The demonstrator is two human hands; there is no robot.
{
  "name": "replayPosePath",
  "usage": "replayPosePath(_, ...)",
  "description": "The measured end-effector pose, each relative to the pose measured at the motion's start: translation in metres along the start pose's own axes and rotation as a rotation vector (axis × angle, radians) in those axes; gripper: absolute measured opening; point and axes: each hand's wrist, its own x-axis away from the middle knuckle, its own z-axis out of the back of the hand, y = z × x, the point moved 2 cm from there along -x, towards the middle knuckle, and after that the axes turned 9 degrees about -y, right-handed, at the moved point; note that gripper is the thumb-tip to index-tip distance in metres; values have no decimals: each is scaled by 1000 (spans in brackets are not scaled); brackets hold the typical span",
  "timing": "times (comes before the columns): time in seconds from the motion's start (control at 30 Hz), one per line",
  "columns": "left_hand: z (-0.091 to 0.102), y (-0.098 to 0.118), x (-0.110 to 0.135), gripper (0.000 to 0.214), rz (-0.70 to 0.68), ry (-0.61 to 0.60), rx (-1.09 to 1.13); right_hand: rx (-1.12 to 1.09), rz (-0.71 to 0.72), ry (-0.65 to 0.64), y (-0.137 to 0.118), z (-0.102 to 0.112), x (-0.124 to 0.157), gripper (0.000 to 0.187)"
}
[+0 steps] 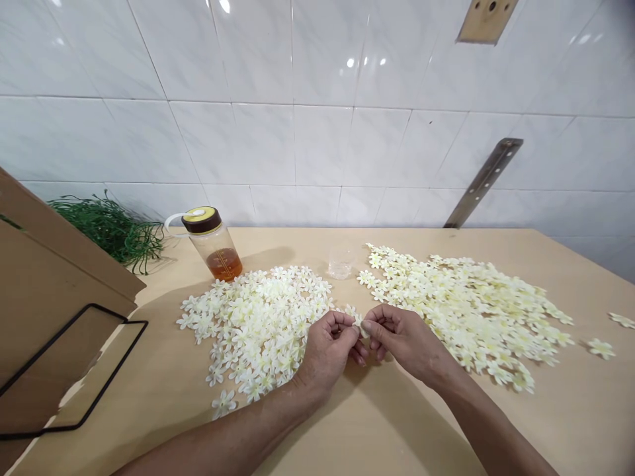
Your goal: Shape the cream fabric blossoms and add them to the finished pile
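Observation:
My left hand (327, 347) and my right hand (399, 337) meet at the middle of the table, fingertips close together. Between them is a small cream artificial flower (361, 322), pinched by the thumb and fingers of both hands. Part of it is hidden behind the fingertips. Left of my hands spreads a heap of white artificial flowers (268, 324), piled loosely. On the right lies a wider, flatter pile of pale yellow artificial flowers (476, 304). Just beyond my hands stands a small clear plastic cup (340, 263).
A bottle of amber liquid (216, 248) stands behind the left heap. Green artificial stems (112, 228) lie at the back left, beside a cardboard box (54, 291) and a black wire frame (112, 377). A metal bracket (483, 184) leans near the tiled wall (317, 145).

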Motion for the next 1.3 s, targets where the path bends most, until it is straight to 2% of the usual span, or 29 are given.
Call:
replayPosePath(0.13, 0, 0, 1, 21, 1, 20, 4, -69, 1, -14, -4, 4, 1, 30)
replayPosePath(0.37, -1, 2, 1, 22, 15, 10, 3, -450, -21, -73, -7, 14, 2, 35)
replayPosePath(0.47, -1, 2, 1, 21, 17, 13, -6, -494, -26, -64, -8, 15, 2, 35)
replayPosePath(0.57, -1, 0, 0, 17, 20, 5, -37, -400, 18, 61, -8, 14, 1, 35)
replayPosePath(0.67, -1, -5, 0, 13, 11, -23, -87, -162, 89, 246, -11, 9, 2, 32)
replayPosePath(0.8, -1, -8, 1, 12, -15, -58, -130, 210, 214, 235, -21, 1, 6, 32)
replayPosePath(0.9, -2, -5, 1, 12, -7, -27, -108, 379, 278, 335, -23, 5, 9, 25)
replayPosePath(0.97, -3, -2, 1, 13, -4, -8, -84, 426, 249, 321, -18, 9, 9, 22)
replayPosePath(1.1, -2, 1, 1, 20, -7, 6, -42, 435, 173, 207, -5, 9, 3, 24)
replayPosePath(1.3, 1, -1, 0, 22, -16, -1, -22, 412, 133, 202, -3, 4, 1, 25)
